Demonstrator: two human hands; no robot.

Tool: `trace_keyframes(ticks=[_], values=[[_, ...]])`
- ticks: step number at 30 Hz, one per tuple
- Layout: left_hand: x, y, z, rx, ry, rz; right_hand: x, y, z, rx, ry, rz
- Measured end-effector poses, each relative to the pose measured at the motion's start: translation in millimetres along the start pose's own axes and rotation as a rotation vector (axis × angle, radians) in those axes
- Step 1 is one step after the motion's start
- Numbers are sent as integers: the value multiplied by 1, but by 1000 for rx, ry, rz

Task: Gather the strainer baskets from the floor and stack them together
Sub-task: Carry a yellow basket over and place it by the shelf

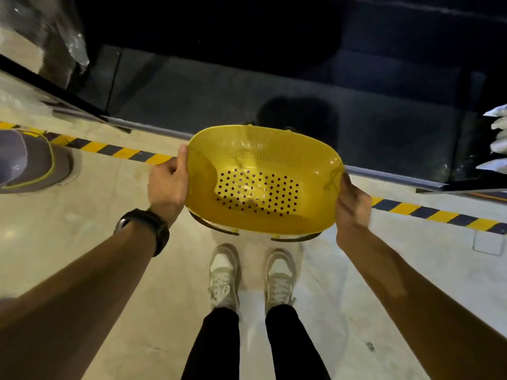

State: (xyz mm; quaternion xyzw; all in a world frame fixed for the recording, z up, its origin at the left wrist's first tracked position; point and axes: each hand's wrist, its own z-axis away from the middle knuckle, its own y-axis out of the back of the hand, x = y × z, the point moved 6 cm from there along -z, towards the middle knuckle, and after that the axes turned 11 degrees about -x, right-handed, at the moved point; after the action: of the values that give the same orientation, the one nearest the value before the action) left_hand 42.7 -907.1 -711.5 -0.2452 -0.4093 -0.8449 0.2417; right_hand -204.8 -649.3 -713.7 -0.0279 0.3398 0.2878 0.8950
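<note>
A yellow oval strainer basket [263, 165] with a perforated bottom hangs in the air above my feet, held level with its opening up. My left hand [168, 182] grips its left rim, thumb over the edge. My right hand [352, 204] grips the right rim. Under the yellow basket the dark rim of another basket [214, 224] shows, nested beneath it. A black watch sits on my left wrist.
A pale floor lies below, crossed by a yellow-and-black hazard stripe [115, 150]. Beyond it is a dark glass-fronted area [274, 86]. A grey round object with a yellow cord [35, 163] lies at the left. White wrapped items [498, 141] sit at the right edge.
</note>
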Motion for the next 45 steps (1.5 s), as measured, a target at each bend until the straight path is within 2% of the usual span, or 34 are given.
trace_keyframes(ticks=[6, 11, 15, 28, 33, 36, 38, 40, 43, 45], values=[[-48, -43, -51, 5, -57, -34, 53, -21, -56, -26, 52, -201], [-78, -60, -87, -31, -95, -34, 80, -41, -84, 8, 7, -73], [-91, -76, -107, -11, -36, -49, 93, -46, -103, 83, -48, 81], [-105, -96, -125, -11, 32, -58, 111, -45, -126, 140, 26, 129], [-106, -97, -127, -53, 99, -110, 111, -46, -123, 127, 3, 90], [-98, -95, -122, -115, 173, -212, 108, -47, -117, 65, -54, 48], [-89, -86, -114, -144, 152, -323, 103, -51, -112, 16, -89, 157], [-74, -69, -100, -125, 51, -405, 85, -58, -98, 3, -21, 365], [-46, -39, -68, -118, -197, -571, 27, -85, -52, -51, 404, 834], [-28, -13, -47, -142, -277, -718, -8, -109, -16, -104, 633, 1175]])
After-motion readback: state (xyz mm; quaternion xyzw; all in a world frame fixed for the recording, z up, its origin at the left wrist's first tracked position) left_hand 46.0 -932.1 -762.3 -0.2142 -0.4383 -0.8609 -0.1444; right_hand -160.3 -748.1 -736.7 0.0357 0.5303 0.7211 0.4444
